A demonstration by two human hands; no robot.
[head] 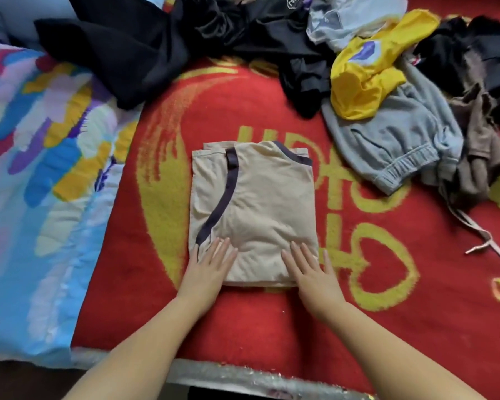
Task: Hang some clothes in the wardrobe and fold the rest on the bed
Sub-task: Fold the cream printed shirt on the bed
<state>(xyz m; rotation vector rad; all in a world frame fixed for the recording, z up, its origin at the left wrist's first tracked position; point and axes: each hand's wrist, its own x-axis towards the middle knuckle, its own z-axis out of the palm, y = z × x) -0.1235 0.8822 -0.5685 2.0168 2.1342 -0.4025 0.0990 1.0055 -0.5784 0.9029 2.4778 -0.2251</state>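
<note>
A beige garment with dark purple trim (260, 203) lies folded into a neat rectangle on the red blanket (358, 313) in the middle of the bed. My left hand (207, 269) lies flat on its near left corner, fingers straight. My right hand (312, 269) presses flat on its near right corner, fingers spread. Neither hand grips the cloth.
A heap of unfolded clothes lies across the far side: black garments (133, 53), a yellow top (367, 73), grey sweatpants (401, 142), a brown piece (479, 157) with a loose drawstring. A colourful quilt (41, 168) covers the left. The bed's near edge (243, 376) is at the bottom.
</note>
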